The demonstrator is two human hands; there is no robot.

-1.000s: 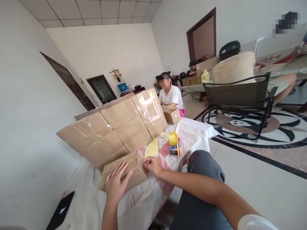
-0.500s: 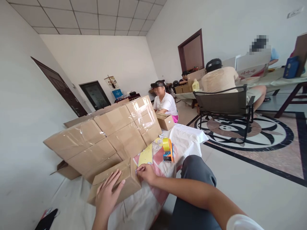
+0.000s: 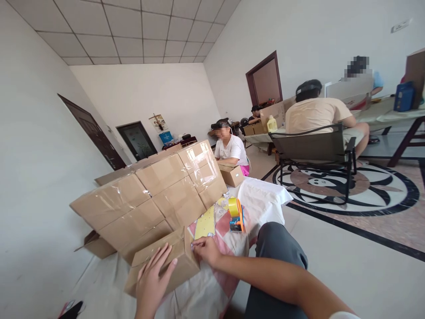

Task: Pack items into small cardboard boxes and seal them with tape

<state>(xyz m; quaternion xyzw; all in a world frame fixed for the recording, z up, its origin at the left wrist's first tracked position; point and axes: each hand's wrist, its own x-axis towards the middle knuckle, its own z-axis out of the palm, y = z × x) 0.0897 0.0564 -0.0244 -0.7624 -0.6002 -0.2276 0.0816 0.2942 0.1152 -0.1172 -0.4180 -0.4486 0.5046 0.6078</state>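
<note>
A long brown cardboard box (image 3: pixel 186 261) lies on the cloth-covered table in front of me, its flaps closed. My left hand (image 3: pixel 156 270) rests on its top with the fingers spread. At the box's right end, my right hand (image 3: pixel 207 250) has its fingertips pinched together against the end face, with a small whitish piece, apparently a label, just showing at them. Beyond that hand stands a tape dispenser (image 3: pixel 237 217) in orange and blue, with a yellow roll of tape (image 3: pixel 233 206).
Behind the box rises a stack of taped cardboard boxes (image 3: pixel 159 186). A smaller box (image 3: pixel 232 175) with a white label sits at the table's far end, near a seated person (image 3: pixel 230 146) in white. Another person (image 3: pixel 312 113) sits in a dark chair (image 3: pixel 312 148) at right.
My view has shifted slightly, so the scene sits lower and a little to the right. Both hands keep their places on the box. The person in the dark chair has shifted posture.
</note>
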